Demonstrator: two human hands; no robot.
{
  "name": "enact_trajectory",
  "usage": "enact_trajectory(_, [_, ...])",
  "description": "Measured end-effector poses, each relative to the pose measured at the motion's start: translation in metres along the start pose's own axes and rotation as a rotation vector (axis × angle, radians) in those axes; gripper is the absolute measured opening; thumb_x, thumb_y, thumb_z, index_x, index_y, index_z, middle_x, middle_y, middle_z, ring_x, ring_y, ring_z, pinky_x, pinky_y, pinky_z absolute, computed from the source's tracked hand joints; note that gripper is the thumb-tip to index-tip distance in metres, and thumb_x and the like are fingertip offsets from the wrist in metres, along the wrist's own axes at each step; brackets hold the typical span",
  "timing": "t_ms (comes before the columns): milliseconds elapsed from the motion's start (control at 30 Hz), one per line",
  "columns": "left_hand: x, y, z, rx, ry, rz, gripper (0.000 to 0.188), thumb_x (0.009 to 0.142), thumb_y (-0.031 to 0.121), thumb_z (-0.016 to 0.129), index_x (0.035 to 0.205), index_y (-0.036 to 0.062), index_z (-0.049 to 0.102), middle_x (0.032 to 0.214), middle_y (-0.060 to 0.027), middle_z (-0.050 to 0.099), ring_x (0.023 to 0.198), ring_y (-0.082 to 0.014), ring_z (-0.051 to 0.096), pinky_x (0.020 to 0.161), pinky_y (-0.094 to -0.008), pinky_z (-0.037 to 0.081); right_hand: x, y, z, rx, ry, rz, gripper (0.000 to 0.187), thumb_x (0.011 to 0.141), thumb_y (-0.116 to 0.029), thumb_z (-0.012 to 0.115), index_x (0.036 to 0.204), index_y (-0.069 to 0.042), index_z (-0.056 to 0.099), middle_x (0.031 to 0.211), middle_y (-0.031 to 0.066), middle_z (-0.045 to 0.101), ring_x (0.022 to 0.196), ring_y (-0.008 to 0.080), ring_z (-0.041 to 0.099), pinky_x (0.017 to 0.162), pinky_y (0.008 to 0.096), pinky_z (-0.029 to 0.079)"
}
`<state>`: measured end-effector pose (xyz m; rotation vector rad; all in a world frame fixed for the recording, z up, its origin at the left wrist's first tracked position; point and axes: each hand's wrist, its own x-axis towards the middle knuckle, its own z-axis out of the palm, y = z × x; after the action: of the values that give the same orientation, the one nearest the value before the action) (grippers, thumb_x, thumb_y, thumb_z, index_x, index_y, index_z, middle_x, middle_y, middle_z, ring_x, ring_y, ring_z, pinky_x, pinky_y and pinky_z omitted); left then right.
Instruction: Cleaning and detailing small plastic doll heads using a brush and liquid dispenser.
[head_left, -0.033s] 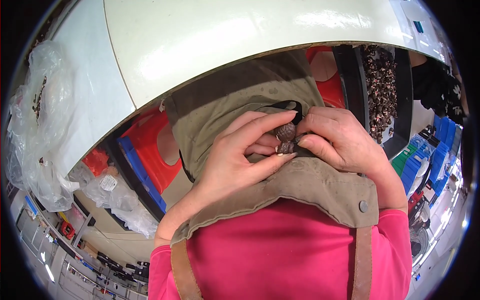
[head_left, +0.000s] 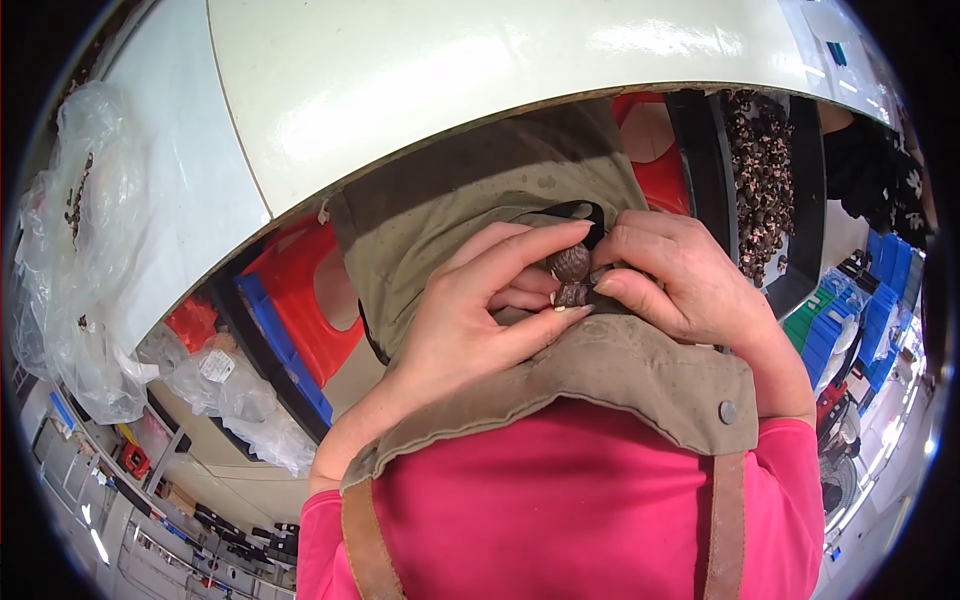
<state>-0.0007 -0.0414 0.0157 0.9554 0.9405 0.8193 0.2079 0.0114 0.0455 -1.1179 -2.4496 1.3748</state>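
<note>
Over my lap I hold a small dark-brown figure with a grooved round top, a narrower lower part and a pale bit at its bottom edge. My left hand is closed around it from the left, index finger at the top and thumb at the lower end. From the right, my right hand pinches against its side, thumb and bent index finger close together. What lies between those right fingertips is hidden. The olive-brown apron spreads beneath both hands, with a black strap loop just behind the figure.
A glossy white table curves across in front of me. Clear plastic bags lie at the left. To the right, a dark tray holds many small brown and pink pieces, beside a person's black sleeve. Blue bins stand farther right.
</note>
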Motion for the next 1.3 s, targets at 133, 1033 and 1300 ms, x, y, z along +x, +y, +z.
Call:
enact_trajectory(133, [0.0005, 0.0008, 0.0002, -0.031, 0.006, -0.034, 0.049, 0.076, -0.004, 0.069, 0.123, 0.0059, 0.055, 0.110, -0.0065, 0.052, 0.089, -0.0133, 0.064, 0.079, -0.0248, 0.054, -0.0020, 0.0024, 0.0051, 0.004, 0.054, -0.016, 0.021, 0.086, -0.024, 0.060, 0.087, -0.003, 0.055, 0.078, 0.0116, 0.051, 0.071, 0.0308, 0.052, 0.062, 0.0366, 0.042])
enact_trajectory(1033, [0.0004, -0.0015, -0.0026, -0.022, -0.038, -0.038, 0.055, 0.074, -0.013, 0.067, 0.125, -0.0002, 0.051, 0.117, -0.0089, 0.048, 0.099, -0.0166, 0.062, 0.082, -0.0237, 0.053, 0.0008, 0.0020, 0.0015, 0.097, -0.041, 0.050, 0.020, 0.088, -0.021, 0.056, 0.086, -0.001, 0.056, 0.077, 0.0123, 0.054, 0.072, 0.0313, 0.053, 0.063, 0.0377, 0.042])
enact_trajectory(1300, [-0.0011, -0.0040, -0.0018, -0.061, 0.007, -0.024, 0.049, 0.076, -0.002, 0.071, 0.122, 0.0058, 0.055, 0.111, -0.0070, 0.053, 0.089, -0.0139, 0.065, 0.080, -0.0253, 0.055, -0.0031, 0.0023, 0.0093, 0.086, 0.050, 0.037, 0.021, 0.087, -0.024, 0.058, 0.087, -0.003, 0.057, 0.078, 0.0116, 0.054, 0.072, 0.0305, 0.054, 0.062, 0.0371, 0.043])
